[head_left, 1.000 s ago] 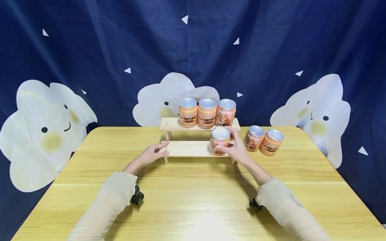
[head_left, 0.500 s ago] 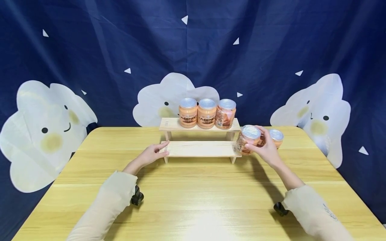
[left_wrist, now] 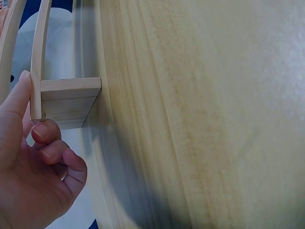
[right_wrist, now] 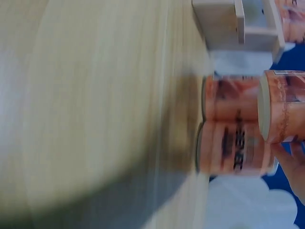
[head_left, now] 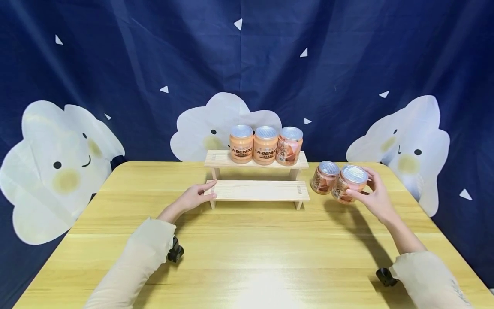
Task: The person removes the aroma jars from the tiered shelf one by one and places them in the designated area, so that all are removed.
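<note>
Behind your yellow wooden desk [head_left: 247, 240] hangs a blue cloth [head_left: 270, 64] with big white clouds [head_left: 42, 137] and small white triangles [head_left: 238, 24] — and the desk's near side shines.

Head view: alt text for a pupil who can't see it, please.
The right hand holds an orange jar above a wooden table, near another jar. The left hand grips a two-tier stand with three jars on top.

Jars [head_left: 342, 189] are orange, the curtain [head_left: 278, 56] navy with white clouds [head_left: 48, 137]
</note>
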